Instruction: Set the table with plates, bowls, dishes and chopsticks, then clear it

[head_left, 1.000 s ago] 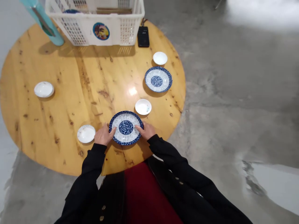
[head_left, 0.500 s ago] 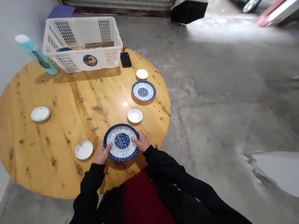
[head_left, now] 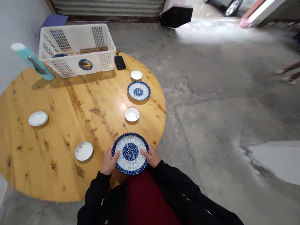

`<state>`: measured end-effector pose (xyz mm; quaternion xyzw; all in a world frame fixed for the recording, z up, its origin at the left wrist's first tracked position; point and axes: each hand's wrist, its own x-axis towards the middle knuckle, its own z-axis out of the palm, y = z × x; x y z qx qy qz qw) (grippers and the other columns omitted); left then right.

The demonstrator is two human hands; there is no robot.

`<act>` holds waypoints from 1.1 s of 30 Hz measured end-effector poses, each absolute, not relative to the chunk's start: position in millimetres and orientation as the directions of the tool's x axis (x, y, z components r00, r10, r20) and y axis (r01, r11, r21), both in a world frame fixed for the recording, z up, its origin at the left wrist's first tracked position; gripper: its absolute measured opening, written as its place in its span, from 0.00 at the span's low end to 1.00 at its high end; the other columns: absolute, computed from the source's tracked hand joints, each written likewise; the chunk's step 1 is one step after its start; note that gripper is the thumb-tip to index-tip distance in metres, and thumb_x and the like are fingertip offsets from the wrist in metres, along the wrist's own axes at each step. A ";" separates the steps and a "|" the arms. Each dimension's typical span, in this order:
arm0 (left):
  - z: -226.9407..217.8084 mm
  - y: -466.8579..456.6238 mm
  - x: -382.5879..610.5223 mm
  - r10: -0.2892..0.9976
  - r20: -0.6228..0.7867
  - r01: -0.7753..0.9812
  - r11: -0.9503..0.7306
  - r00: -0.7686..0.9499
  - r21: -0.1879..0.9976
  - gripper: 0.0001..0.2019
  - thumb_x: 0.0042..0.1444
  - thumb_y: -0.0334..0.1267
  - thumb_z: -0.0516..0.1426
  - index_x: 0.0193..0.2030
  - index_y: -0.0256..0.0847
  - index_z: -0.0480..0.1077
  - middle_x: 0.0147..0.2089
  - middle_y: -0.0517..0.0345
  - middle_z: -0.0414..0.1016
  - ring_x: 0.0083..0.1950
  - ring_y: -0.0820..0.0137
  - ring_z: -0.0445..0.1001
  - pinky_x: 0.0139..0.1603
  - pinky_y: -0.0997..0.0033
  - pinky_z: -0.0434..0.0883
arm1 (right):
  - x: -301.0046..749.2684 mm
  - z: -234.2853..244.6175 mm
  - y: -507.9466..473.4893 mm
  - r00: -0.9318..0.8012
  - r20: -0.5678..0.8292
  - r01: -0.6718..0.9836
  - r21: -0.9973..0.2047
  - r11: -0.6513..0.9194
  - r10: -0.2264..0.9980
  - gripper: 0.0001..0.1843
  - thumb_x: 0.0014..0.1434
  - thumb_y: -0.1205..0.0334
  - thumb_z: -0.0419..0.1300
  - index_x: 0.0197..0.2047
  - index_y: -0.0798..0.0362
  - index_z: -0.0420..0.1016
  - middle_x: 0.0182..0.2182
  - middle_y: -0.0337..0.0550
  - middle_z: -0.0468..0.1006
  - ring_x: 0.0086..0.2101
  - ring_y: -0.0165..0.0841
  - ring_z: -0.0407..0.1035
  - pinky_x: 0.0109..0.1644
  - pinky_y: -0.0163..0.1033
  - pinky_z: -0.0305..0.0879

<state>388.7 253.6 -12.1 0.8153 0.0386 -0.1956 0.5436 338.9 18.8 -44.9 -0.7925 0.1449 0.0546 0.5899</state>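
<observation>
1. Centrally, one blue-and-white patterned round porcelain plate (head_left: 130, 153) sits at the near edge of the round knotty wooden table (head_left: 70, 103), just in front of the person's body. Whether it rests on the wood or is lifted cannot be told.
2. Left hand (head_left: 109, 162) — closed on the plate's left rim, thumb laid on its upper face.
3. Right hand (head_left: 152, 157) — closed on the right rim likewise, thumb on top.
4. Plates of this pattern on the tabletop: two. The second patterned plate (head_left: 139, 90) lies farther along the right side, well apart from both hands.
5. Small white saucers: four. One saucer (head_left: 132, 114) lies between the two plates, one saucer (head_left: 136, 75) beyond the second plate, one saucer (head_left: 83, 151) near the left hand but apart from it, and one saucer (head_left: 38, 118) at the far left.
6. At the far side: one white perforated plastic basket (head_left: 67, 65) holding wooden sticks (head_left: 93, 49) and a blue-rimmed dish (head_left: 59, 55); one black phone (head_left: 120, 62) just beside the basket; one teal cylindrical bottle (head_left: 32, 62) leaning at its left.
</observation>
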 end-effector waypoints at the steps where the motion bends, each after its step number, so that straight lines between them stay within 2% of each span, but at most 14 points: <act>1: -10.6 247.9 387.8 -0.152 -0.365 0.275 -0.417 0.918 0.866 0.17 0.54 0.51 0.55 0.40 0.38 0.69 0.39 0.52 0.76 0.42 0.60 0.74 0.46 0.60 0.71 | 336.5 -44.8 14.0 0.949 -0.263 -0.300 -0.922 -0.246 -0.174 0.20 0.56 0.48 0.56 0.46 0.53 0.66 0.40 0.49 0.78 0.42 0.43 0.73 0.49 0.48 0.68; 7: -6.1 182.6 387.1 -0.174 -0.360 0.263 -0.416 0.917 0.871 0.19 0.55 0.51 0.54 0.44 0.37 0.69 0.43 0.49 0.77 0.46 0.58 0.75 0.49 0.58 0.71 | 332.7 -37.4 -46.6 0.949 -0.224 -0.283 -0.915 -0.287 -0.220 0.18 0.57 0.48 0.55 0.44 0.52 0.67 0.40 0.48 0.79 0.41 0.42 0.73 0.49 0.46 0.68; 13: -0.9 58.1 381.7 -0.205 -0.366 0.272 -0.376 0.908 0.886 0.20 0.55 0.51 0.54 0.46 0.37 0.68 0.44 0.49 0.77 0.46 0.58 0.75 0.50 0.59 0.71 | 318.5 -24.6 -166.5 0.930 -0.244 -0.334 -0.875 -0.352 -0.275 0.19 0.57 0.45 0.53 0.42 0.52 0.67 0.33 0.45 0.79 0.35 0.40 0.73 0.40 0.42 0.69; 16: -2.7 -9.4 370.8 -0.228 -0.356 0.276 -0.319 0.906 0.906 0.20 0.55 0.50 0.54 0.47 0.36 0.68 0.46 0.48 0.76 0.48 0.58 0.74 0.52 0.60 0.70 | 305.9 -19.2 -234.5 0.926 -0.234 -0.344 -0.846 -0.407 -0.296 0.21 0.56 0.43 0.54 0.42 0.52 0.68 0.32 0.46 0.79 0.35 0.42 0.73 0.40 0.43 0.68; 19: -8.6 -65.8 359.2 -0.233 -0.355 0.263 -0.350 0.905 0.899 0.17 0.55 0.49 0.54 0.43 0.38 0.67 0.42 0.51 0.76 0.45 0.61 0.73 0.50 0.62 0.69 | 296.0 -16.3 -293.7 0.925 -0.215 -0.341 -0.835 -0.431 -0.315 0.23 0.56 0.41 0.55 0.42 0.53 0.70 0.33 0.48 0.79 0.37 0.43 0.74 0.42 0.45 0.68; 22: -14.0 -104.7 352.7 -0.224 -0.380 0.266 -0.412 0.898 0.872 0.13 0.55 0.48 0.54 0.38 0.40 0.65 0.35 0.57 0.72 0.39 0.66 0.71 0.44 0.66 0.69 | 292.0 -15.5 -335.3 0.926 -0.199 -0.332 -0.836 -0.438 -0.322 0.25 0.54 0.39 0.57 0.42 0.53 0.70 0.34 0.50 0.80 0.37 0.44 0.74 0.42 0.46 0.69; 26: -14.7 -132.5 356.0 -0.217 -0.402 0.272 -0.457 0.889 0.847 0.11 0.56 0.47 0.53 0.35 0.42 0.62 0.31 0.61 0.67 0.34 0.68 0.68 0.37 0.70 0.66 | 295.8 -16.1 -362.6 0.929 -0.201 -0.324 -0.848 -0.419 -0.310 0.22 0.53 0.40 0.58 0.37 0.52 0.71 0.32 0.49 0.80 0.35 0.44 0.74 0.40 0.46 0.69; 33: -7.5 -158.0 384.9 -0.140 -0.438 0.299 -0.547 0.888 0.782 0.10 0.57 0.47 0.51 0.34 0.44 0.60 0.29 0.62 0.65 0.34 0.67 0.68 0.37 0.69 0.64 | 333.9 -21.2 -387.3 0.940 -0.195 -0.302 -0.860 -0.412 -0.282 0.21 0.52 0.39 0.59 0.32 0.51 0.70 0.29 0.47 0.79 0.32 0.43 0.73 0.37 0.45 0.69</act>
